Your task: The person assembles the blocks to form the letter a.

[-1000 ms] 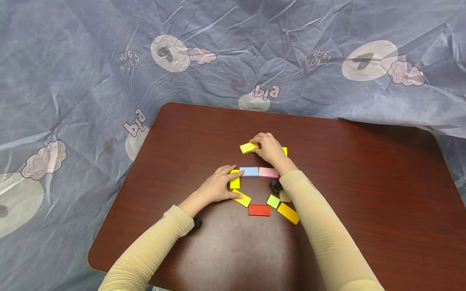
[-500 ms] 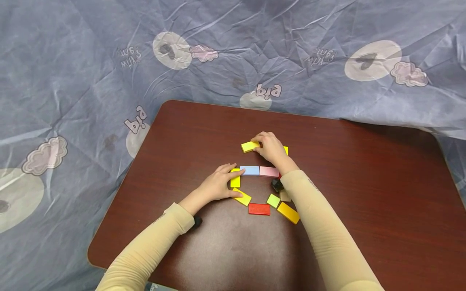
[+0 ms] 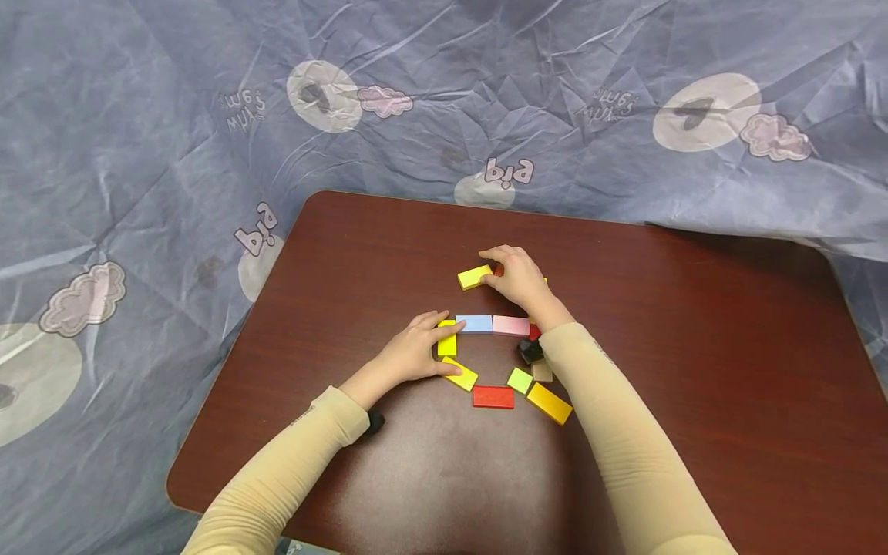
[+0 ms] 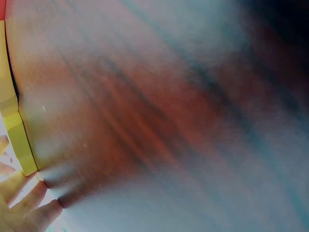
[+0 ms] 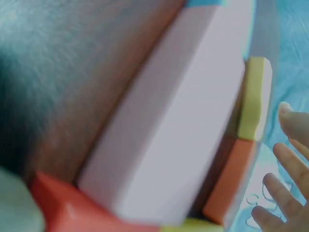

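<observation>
In the head view my left hand (image 3: 409, 351) rests on the table with fingers spread. Its index finger lies over the top of an upright yellow block (image 3: 447, 344) and reaches the blue block (image 3: 475, 324). The thumb touches a slanted yellow block (image 3: 463, 377). My right hand (image 3: 523, 281) is beside the far yellow block (image 3: 473, 278), fingers extended and apart, thumb near the block's right end. A red block (image 3: 499, 270) shows partly beneath it. The right wrist view shows that hand's fingers (image 5: 285, 193) clear of the yellow block (image 5: 253, 96) and orange-red block (image 5: 230, 179).
A pink block (image 3: 510, 325) adjoins the blue one. Nearer lie a red block (image 3: 493, 397), a green block (image 3: 519, 381), an orange block (image 3: 549, 403) and a tan block (image 3: 542, 371). Dark objects (image 3: 530, 351) sit by both sleeves. A patterned cloth (image 3: 444, 92) hangs behind the table (image 3: 388, 247).
My right hand has loosened from the far yellow block, its fingers lifting off and opening, and a red block beside it now shows. The left hand stays in place.
</observation>
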{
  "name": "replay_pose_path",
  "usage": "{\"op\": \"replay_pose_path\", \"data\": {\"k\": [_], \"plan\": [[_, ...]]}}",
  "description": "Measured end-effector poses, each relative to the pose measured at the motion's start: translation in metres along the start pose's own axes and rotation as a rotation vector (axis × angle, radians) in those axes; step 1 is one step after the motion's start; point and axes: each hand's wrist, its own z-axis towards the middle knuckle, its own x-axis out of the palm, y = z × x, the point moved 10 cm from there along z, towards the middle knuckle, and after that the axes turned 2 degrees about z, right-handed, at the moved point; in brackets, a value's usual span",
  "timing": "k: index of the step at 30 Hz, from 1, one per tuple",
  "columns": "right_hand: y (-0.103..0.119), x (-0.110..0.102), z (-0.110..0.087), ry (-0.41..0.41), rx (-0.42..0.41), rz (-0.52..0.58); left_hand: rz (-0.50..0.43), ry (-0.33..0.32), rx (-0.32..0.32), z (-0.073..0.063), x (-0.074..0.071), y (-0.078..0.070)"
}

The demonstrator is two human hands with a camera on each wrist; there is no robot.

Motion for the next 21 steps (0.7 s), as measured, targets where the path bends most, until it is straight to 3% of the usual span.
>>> {"op": "replay_pose_path", "data": {"k": [5, 10, 14, 21], "plan": [[-0.016, -0.024, -0.006, -0.038, 0.042, 0.086, 0.002, 0.008, -0.009, 0.0, 0.001, 0.0], [-0.045, -0.04, -0.016, -0.056, 0.142, 0.111, 0.015, 0.01, -0.009, 0.001, 0.001, 0.0], [-0.064, -0.034, -0.023, -0.016, 0.201, 0.106, 0.02, 0.006, -0.011, 0.001, 0.001, 0.0], [-0.064, -0.017, -0.026, 0.028, 0.152, 0.025, 0.011, 0.024, -0.021, 0.0, 0.004, -0.001]]}}
